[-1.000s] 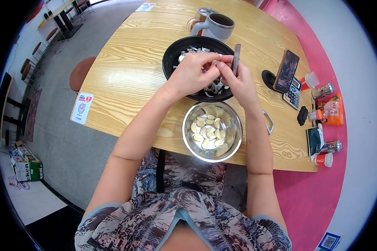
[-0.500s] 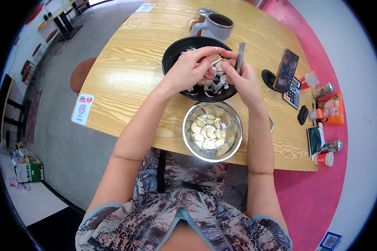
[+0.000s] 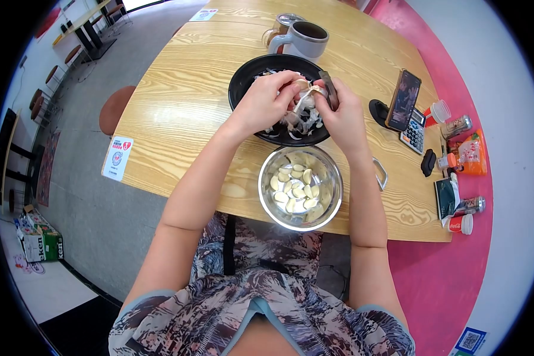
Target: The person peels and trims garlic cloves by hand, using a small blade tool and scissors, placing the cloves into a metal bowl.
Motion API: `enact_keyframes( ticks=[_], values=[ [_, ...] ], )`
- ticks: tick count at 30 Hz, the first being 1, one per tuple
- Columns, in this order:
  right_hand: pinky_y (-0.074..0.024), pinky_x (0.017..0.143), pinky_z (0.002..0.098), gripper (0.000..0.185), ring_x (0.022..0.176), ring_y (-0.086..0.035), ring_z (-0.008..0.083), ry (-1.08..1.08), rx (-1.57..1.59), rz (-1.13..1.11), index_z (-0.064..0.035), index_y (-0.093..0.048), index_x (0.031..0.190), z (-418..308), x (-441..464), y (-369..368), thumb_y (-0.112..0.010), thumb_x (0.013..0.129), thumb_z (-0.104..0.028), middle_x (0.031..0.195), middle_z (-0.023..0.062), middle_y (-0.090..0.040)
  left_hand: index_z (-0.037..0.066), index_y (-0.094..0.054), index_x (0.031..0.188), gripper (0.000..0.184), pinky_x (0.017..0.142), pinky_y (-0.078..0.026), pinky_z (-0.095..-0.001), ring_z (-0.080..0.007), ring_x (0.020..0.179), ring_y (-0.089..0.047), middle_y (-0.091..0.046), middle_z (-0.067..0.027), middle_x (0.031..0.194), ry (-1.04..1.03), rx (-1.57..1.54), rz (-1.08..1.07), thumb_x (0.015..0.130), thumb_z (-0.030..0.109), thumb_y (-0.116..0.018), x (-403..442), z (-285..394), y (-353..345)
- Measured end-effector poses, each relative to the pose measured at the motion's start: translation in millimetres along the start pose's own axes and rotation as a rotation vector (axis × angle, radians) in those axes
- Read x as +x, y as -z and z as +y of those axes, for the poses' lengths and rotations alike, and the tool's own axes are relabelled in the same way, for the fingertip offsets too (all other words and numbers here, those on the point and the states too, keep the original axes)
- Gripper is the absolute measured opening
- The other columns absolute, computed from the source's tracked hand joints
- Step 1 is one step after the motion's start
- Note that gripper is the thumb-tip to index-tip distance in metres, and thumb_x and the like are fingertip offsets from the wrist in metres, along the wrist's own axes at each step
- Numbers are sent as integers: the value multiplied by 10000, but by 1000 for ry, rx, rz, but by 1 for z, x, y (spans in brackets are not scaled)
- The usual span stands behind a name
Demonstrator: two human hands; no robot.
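Above the black bowl [image 3: 238, 89], my left hand [image 3: 267, 102] is closed on a garlic bulb [image 3: 303, 85]. My right hand [image 3: 344, 115] is closed around a flat, dark grey knife [image 3: 329, 89], with its thumb and fingertips at the garlic's papery skin. Part of the knife and the garlic is hidden by my fingers. White garlic skins [image 3: 305, 121] lie in the black bowl under both hands. Closer to me, a steel bowl [image 3: 266, 204] holds several peeled garlic cloves [image 3: 298, 193].
Behind the black bowl stand a grey mug [image 3: 308, 43] and a lidded glass jar [image 3: 288, 21]. To the right are a phone [image 3: 404, 99] on a stand, a calculator [image 3: 413, 133], jars, cups and an orange packet [image 3: 472, 154]. A metal-rimmed object [image 3: 381, 175] lies beside my right forearm.
The knife has tilted and dropped lower in my right hand. My hands have shifted slightly, and more of the garlic and its loosened skin shows between them.
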State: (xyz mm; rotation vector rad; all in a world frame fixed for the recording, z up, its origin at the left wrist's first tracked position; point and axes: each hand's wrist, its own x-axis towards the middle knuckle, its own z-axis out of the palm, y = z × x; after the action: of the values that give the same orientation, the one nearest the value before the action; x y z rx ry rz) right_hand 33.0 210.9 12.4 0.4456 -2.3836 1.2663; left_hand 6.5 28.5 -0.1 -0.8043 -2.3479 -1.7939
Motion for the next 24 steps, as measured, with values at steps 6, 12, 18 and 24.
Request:
enact_keyframes(
  ticks=[6,12,18,24],
  values=[
    [-496,672,370,199,756,-627,297,-15,-91,-18,40,-605,1008,-8,1,5,-632,822,-24,912,174,-625,-25,-618,1106,211,636,-515,-250,-86,668,-598,-640,-42,810,41,-5,-25,989,125,-526,-1,3,0],
    [-497,710,386,193,782,-627,320,-60,-243,82,28,-631,1005,10,5,18,-655,826,-40,913,174,-630,-3,-631,1074,208,646,-540,-224,-64,754,-600,-630,-22,862,159,-103,3,1003,160,-522,1,3,11],
    [-488,769,398,225,873,-631,304,-54,-338,-101,33,-658,982,11,3,16,-715,818,-110,863,165,-614,-4,-632,1137,246,690,-572,-243,-72,805,-607,-642,-33,930,190,-286,-23,994,180,-554,2,4,6],
    [-484,720,375,277,833,-637,291,-288,-368,-145,38,-618,921,9,-25,71,-765,775,-146,860,169,-638,-28,-621,1164,258,751,-594,-267,-74,856,-584,-626,-39,1023,131,-459,-57,992,150,-545,4,4,15]
  ],
)
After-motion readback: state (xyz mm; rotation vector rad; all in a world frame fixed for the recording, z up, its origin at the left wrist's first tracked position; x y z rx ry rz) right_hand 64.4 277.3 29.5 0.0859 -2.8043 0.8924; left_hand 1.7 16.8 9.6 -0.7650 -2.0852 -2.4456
